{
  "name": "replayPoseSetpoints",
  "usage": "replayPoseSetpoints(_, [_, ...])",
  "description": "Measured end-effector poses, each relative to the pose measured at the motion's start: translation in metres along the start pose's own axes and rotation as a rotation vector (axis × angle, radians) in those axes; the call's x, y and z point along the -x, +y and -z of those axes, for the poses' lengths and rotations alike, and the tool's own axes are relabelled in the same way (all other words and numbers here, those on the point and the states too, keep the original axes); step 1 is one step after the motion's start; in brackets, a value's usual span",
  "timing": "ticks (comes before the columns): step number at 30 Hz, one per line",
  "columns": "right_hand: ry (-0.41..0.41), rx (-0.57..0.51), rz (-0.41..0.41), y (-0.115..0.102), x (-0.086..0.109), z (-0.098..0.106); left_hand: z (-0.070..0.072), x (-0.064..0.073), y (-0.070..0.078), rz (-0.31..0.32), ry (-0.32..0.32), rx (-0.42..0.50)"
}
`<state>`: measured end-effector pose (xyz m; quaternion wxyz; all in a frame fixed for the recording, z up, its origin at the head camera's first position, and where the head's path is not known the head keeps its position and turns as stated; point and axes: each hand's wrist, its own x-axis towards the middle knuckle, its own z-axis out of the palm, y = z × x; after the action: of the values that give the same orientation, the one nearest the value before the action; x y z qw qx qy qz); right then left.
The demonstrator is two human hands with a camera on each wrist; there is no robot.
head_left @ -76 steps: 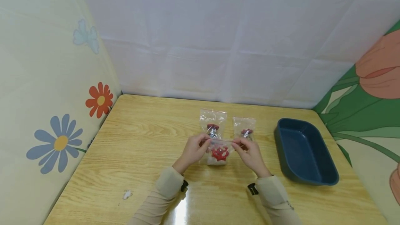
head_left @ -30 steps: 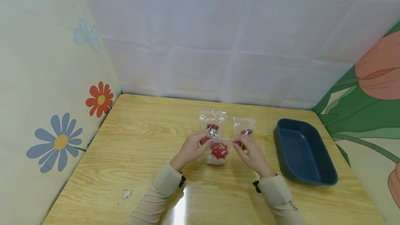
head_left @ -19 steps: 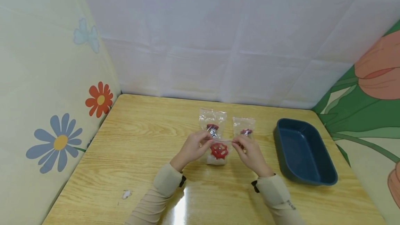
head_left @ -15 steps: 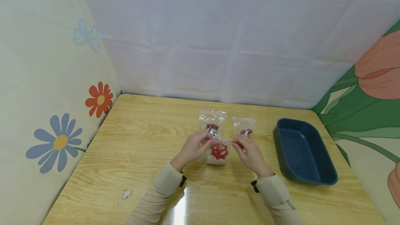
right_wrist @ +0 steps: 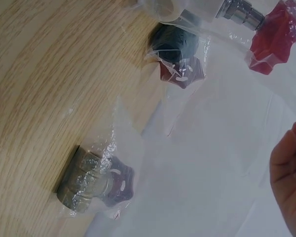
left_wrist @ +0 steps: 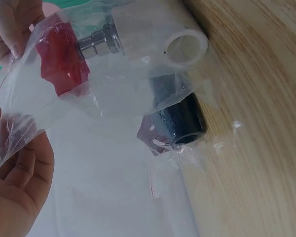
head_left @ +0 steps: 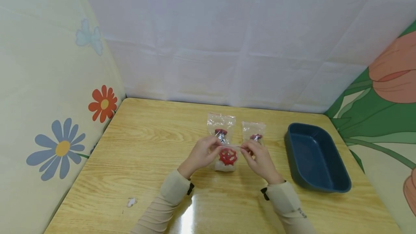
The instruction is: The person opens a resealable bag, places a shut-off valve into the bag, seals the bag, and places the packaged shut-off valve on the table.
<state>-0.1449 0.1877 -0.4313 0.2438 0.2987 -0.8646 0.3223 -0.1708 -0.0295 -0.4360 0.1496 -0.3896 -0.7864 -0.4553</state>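
Observation:
My left hand [head_left: 201,153] and right hand [head_left: 260,159] pinch opposite ends of the top edge of a clear zip bag [left_wrist: 39,103]. Inside that bag is a white valve [left_wrist: 148,29] with a red handwheel [head_left: 227,156] and a metal stem; its body sits low, at the table. Just behind, a second clear bag [head_left: 221,119] holds a black valve [left_wrist: 187,118] with a red handwheel. Beyond my right hand lies a third bag [head_left: 253,128], with a brass valve [right_wrist: 81,182] in it. Whether the held bag's seal is closed cannot be made out.
A dark blue plastic bin [head_left: 313,158] stands on the right side of the wooden table [head_left: 156,133]. White cloth [head_left: 208,46] rises behind the table's back edge. Flower-printed panels [head_left: 48,82] flank both sides.
Since the earliest frame, the red handwheel has tipped to face the head camera more. My hands have shifted only slightly along the bag's top edge, still pinching it. The other bags stay put.

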Motion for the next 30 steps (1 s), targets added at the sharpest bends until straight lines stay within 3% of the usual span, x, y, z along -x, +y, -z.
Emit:
replayPoseSetpoints(7, [0.039, 0.011, 0.088, 0.0002, -0.0028, -0.0042, -0.0026, -0.0008, -0.0019, -0.056, 0.018, -0.002])
replayPoseSetpoints(18, [0.052, 0.029, 0.059, -0.0011, -0.0030, -0.0057, -0.0052, 0.0005, -0.0002, -0.023, 0.000, -0.024])
replayPoseSetpoints(30, [0.076, -0.003, 0.084, 0.0004, -0.0028, -0.0069, -0.0047, -0.0011, 0.0005, -0.064, 0.018, -0.047])
